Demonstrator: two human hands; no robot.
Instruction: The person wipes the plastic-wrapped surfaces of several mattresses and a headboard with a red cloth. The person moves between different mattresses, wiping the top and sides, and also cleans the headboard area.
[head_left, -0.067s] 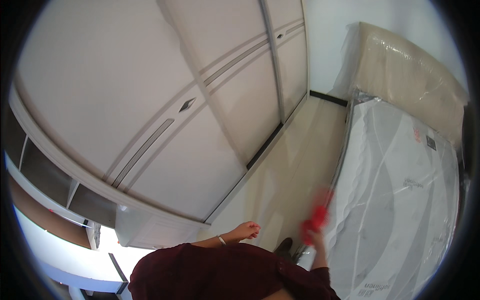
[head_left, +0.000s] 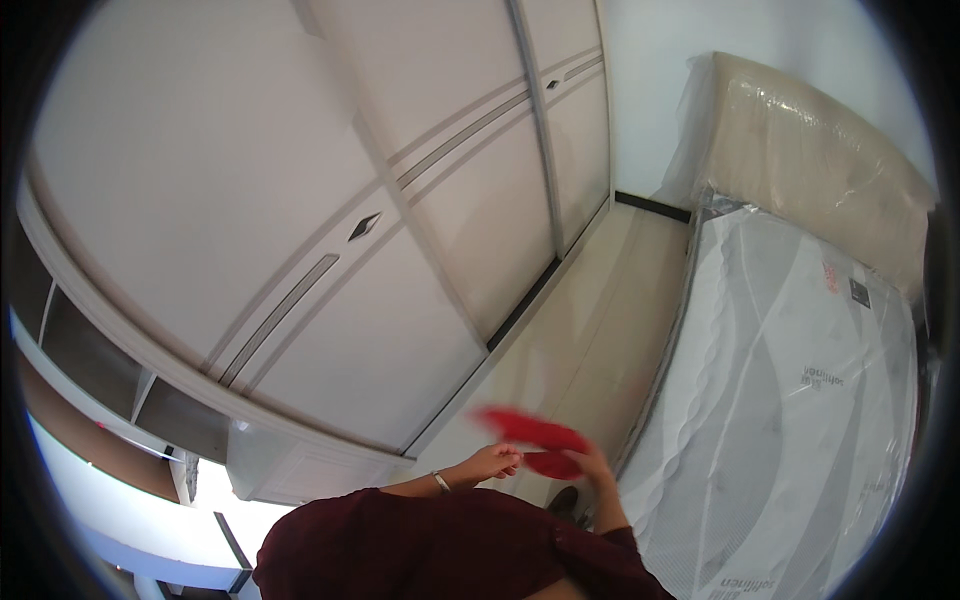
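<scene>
A red cloth [head_left: 540,432], smeared by motion, hangs from my right hand [head_left: 594,466], whose fingers are closed round its right end. Its blurred left part reaches across to just above my left hand [head_left: 494,462]. That hand has curled fingers and a bracelet at the wrist. Whether the left fingers pinch a bit of the cloth or anything else I cannot make out. Both hands are in front of my dark red top, over the pale floor [head_left: 567,340].
Along the left stands a white wardrobe [head_left: 330,340] with sliding doors. To the right is a bed with a plastic-wrapped mattress [head_left: 760,400] and a beige padded headboard [head_left: 790,140]. Open shelves [head_left: 95,345] are at the lower left. My dark shoe [head_left: 565,500] shows below my hands.
My right hand has swung left from the bed's edge, bringing the red cloth over to my left hand. The left hand has hardly moved. The view has shifted slightly.
</scene>
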